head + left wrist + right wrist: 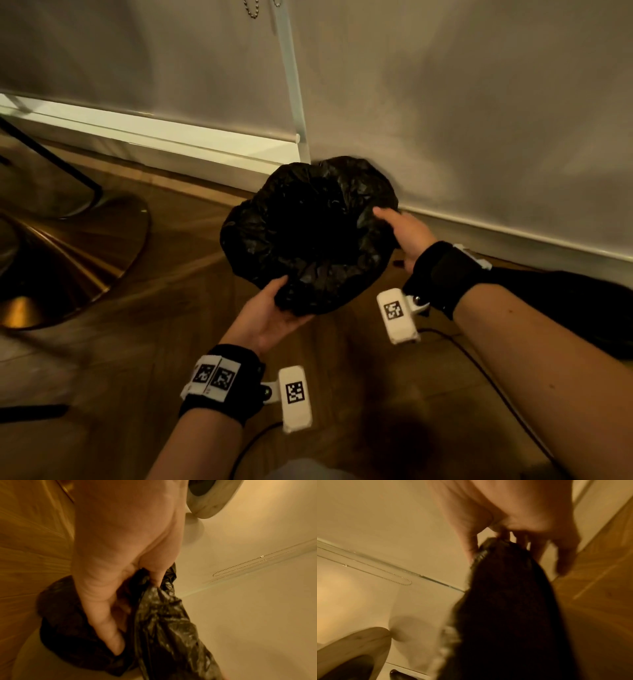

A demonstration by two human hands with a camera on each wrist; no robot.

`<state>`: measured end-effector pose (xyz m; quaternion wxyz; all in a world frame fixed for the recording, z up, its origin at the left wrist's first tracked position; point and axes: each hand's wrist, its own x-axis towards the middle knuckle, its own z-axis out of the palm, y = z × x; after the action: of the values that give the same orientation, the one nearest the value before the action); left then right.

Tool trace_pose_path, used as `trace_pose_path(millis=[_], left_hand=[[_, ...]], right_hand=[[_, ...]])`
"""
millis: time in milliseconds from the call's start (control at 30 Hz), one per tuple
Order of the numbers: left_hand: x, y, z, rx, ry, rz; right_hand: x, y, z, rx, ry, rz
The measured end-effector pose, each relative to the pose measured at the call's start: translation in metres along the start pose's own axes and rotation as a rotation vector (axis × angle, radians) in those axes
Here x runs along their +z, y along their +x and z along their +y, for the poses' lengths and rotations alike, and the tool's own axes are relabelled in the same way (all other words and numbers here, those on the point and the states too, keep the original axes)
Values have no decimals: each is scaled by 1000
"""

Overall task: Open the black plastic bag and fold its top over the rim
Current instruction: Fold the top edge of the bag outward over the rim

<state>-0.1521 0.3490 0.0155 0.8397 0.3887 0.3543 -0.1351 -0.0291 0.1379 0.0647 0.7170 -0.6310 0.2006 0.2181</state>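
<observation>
The black plastic bag (308,236) is spread wide open on the wooden floor close to the wall, its dark mouth facing up. My left hand (274,308) grips the bag's near edge, thumb on top and fingers underneath. In the left wrist view my left hand (120,547) has its fingers curled into the crinkled bag (163,622). My right hand (400,229) holds the bag's right edge. The blurred right wrist view shows my right hand (513,513) pinching the bag (505,615) between thumb and fingers. Whatever lies beneath the bag is hidden.
A shiny gold round table base (68,253) stands on the floor at the left. A white skirting board (154,137) and a pale wall run behind the bag. A dark object (582,301) lies at the right, and a cable (479,370) crosses the floor.
</observation>
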Motion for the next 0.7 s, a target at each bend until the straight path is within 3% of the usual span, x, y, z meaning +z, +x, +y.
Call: trace_pose_path(millis=[100,267,333,400,500,533,633,700], left_hand=[[-5,3,3,72,7,-56],[10,0,19,116,-3,-169],[13,-2,22,100,-44,-131],[11,-3,20,74,-34,-62],[9,-3,5,54,31,40],[10,-3,-1,65,31,34],[14,-2,-10,128,20,3],[16,-3,-10,170,59,-27]], right_hand=[[0,-4,6,10,-106,167],[31,-5,49,-103,-478,79],[25,4,36,-164,-701,106],[5,18,20,-179,-766,60],[-21,20,11,-203,-667,1],[-24,15,16,-215,-615,55],[-18,-7,47,-202,-466,468],[-6,-22,64,-107,-214,535]])
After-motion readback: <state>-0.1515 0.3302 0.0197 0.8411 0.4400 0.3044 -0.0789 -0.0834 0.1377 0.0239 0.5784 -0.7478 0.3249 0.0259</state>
